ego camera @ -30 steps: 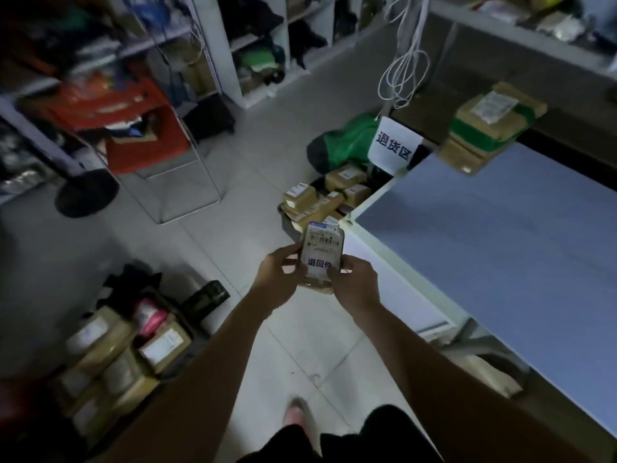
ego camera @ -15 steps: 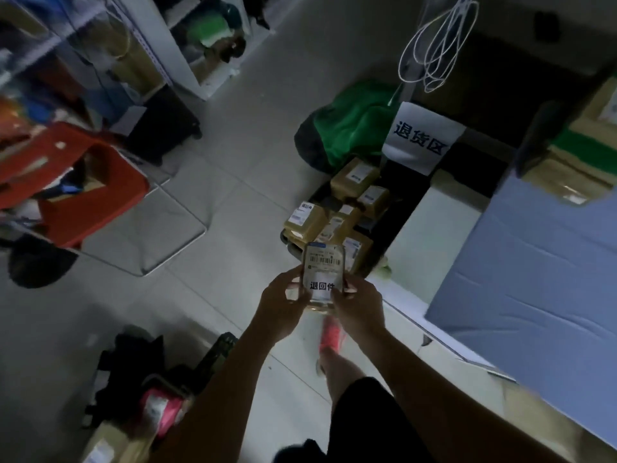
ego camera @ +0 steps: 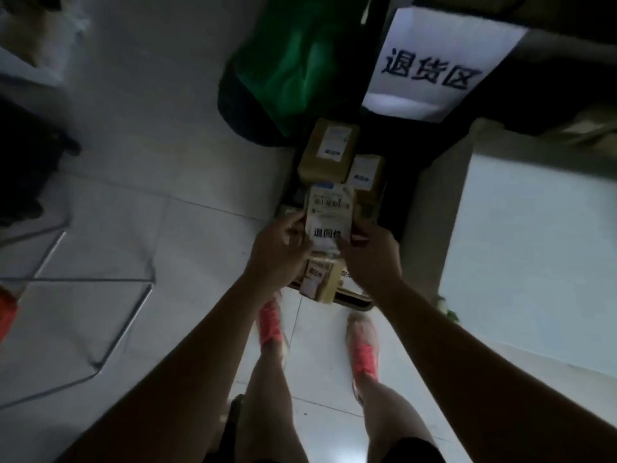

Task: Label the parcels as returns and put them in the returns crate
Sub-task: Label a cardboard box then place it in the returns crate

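I hold a small brown parcel (ego camera: 330, 217) with a white shipping label and a returns sticker. My left hand (ego camera: 278, 252) grips its left side and my right hand (ego camera: 370, 257) grips its right side. The parcel hovers directly over the dark returns crate (ego camera: 410, 202) on the floor. Several labelled brown parcels lie in the crate, among them a large one (ego camera: 329, 152) and a smaller one (ego camera: 365, 173) at the back, and another (ego camera: 320, 279) below my hands.
A white sign with black characters (ego camera: 437, 65) hangs behind the crate. A green bag (ego camera: 293, 65) sits on the floor to the crate's left. A white table side (ego camera: 521, 235) is at right, a metal frame (ego camera: 100, 312) at left. My feet stand before the crate.
I have walked up to the crate and the view has tilted down. The parcel, held by both hands throughout, is now over the crate instead of short of it.
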`<control>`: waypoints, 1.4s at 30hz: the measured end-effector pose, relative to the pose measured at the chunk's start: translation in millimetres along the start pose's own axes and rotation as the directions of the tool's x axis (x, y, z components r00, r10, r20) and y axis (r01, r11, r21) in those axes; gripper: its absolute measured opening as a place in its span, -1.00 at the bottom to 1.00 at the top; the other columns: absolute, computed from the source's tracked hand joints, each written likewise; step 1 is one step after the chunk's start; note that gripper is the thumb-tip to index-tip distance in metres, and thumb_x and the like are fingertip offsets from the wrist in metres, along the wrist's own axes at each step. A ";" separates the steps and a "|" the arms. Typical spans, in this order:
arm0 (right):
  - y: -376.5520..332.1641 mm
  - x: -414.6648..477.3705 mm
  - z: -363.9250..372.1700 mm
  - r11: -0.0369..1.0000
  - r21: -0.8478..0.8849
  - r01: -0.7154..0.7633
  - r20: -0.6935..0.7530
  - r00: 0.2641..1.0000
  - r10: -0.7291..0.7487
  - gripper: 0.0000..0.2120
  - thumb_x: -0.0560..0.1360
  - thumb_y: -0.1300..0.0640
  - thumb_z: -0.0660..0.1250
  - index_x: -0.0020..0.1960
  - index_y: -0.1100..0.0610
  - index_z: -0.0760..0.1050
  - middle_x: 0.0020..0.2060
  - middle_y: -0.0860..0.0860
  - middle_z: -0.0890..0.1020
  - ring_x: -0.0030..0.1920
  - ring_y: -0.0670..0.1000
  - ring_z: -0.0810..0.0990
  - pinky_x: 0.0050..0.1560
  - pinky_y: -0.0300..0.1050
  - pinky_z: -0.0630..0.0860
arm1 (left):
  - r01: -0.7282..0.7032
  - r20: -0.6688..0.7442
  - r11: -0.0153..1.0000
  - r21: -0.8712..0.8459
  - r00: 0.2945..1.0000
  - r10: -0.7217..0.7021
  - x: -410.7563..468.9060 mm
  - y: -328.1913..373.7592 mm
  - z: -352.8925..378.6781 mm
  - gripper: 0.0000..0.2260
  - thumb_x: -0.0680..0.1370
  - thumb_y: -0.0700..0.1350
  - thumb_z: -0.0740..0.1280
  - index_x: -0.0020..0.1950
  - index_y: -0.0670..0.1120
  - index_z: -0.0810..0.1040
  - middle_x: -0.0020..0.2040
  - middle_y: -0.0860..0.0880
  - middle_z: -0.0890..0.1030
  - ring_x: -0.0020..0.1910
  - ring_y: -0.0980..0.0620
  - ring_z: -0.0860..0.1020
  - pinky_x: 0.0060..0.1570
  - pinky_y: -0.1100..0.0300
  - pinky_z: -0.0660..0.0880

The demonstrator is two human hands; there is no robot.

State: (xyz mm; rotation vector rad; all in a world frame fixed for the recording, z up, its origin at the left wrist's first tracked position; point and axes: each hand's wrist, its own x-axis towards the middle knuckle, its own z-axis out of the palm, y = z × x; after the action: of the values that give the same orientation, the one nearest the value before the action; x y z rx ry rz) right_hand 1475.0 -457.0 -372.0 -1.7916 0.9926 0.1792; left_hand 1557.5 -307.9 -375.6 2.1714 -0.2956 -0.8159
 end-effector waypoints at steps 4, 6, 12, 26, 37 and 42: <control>21.3 87.0 59.4 0.999 -0.032 -0.012 -0.049 0.999 0.011 -0.71 0.50 0.12 0.45 0.22 0.05 0.62 0.04 -0.04 0.71 -0.05 -0.04 0.70 -0.03 -0.05 0.66 | 0.026 0.065 1.000 0.011 0.998 -0.027 92.6 -55.1 3.4 -0.50 0.57 -0.09 0.41 0.49 0.02 0.38 0.14 0.07 0.61 0.04 0.15 0.62 -0.07 0.20 0.64; 35.3 123.2 89.9 0.998 -0.049 -0.031 -0.064 0.998 0.028 -0.72 0.49 0.10 0.45 0.19 0.02 0.64 0.02 -0.06 0.71 -0.06 -0.06 0.68 -0.03 -0.05 0.65 | 0.074 0.107 0.996 -0.039 0.992 -0.070 129.5 -79.7 6.8 -0.51 0.59 -0.16 0.38 0.50 -0.02 0.37 0.07 0.09 0.60 -0.07 0.21 0.63 -0.11 0.25 0.64; 71.6 197.3 142.7 0.982 -0.144 -0.124 -0.084 0.990 0.113 -0.85 0.47 0.13 0.47 0.04 0.06 0.66 -0.11 -0.05 0.71 -0.19 -0.02 0.67 -0.21 -0.14 0.64 | 0.093 0.137 0.996 0.012 0.986 -0.094 208.7 -138.2 35.2 -0.59 0.55 -0.27 0.39 0.38 -0.06 0.48 0.16 0.02 0.61 -0.10 0.21 0.59 -0.31 0.49 0.48; 78.9 191.4 127.8 0.945 -0.325 -0.014 -0.066 0.998 -0.008 -0.56 0.46 0.13 0.47 0.33 0.06 0.52 0.18 0.02 0.64 0.15 0.04 0.62 0.05 -0.11 0.56 | 0.134 0.148 0.983 0.123 0.977 -0.152 199.2 -149.8 31.9 -0.49 0.54 -0.17 0.43 0.47 -0.10 0.39 0.27 -0.10 0.57 0.09 0.01 0.60 0.00 0.17 0.57; -25.7 38.9 -21.9 0.546 -0.829 0.121 0.033 0.985 -0.168 -0.55 0.50 0.16 0.39 0.37 -0.03 0.44 0.27 -0.02 0.51 0.27 0.08 0.47 0.23 0.03 0.41 | -0.297 0.202 0.500 0.814 0.951 0.236 71.1 27.0 -48.4 -0.67 0.53 0.06 0.39 0.24 -0.05 0.50 0.12 -0.10 0.55 0.08 -0.13 0.54 -0.01 0.05 0.46; -81.3 -66.5 -103.2 0.483 -0.870 0.102 0.022 0.986 -0.168 -0.57 0.46 0.11 0.41 0.32 -0.03 0.47 0.19 0.04 0.55 0.29 0.11 0.46 0.26 0.05 0.38 | -0.265 0.182 0.474 0.839 0.960 0.215 -29.3 115.0 -82.0 -0.62 0.52 -0.02 0.40 0.31 -0.06 0.49 0.20 -0.13 0.54 0.17 -0.16 0.51 0.04 -0.01 0.47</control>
State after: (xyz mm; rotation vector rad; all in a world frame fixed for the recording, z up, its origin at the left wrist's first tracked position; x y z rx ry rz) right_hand 1455.8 -496.9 -231.5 -2.8309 0.8366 0.6254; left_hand 1593.5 -322.8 -236.7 2.9159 -1.2533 -0.5994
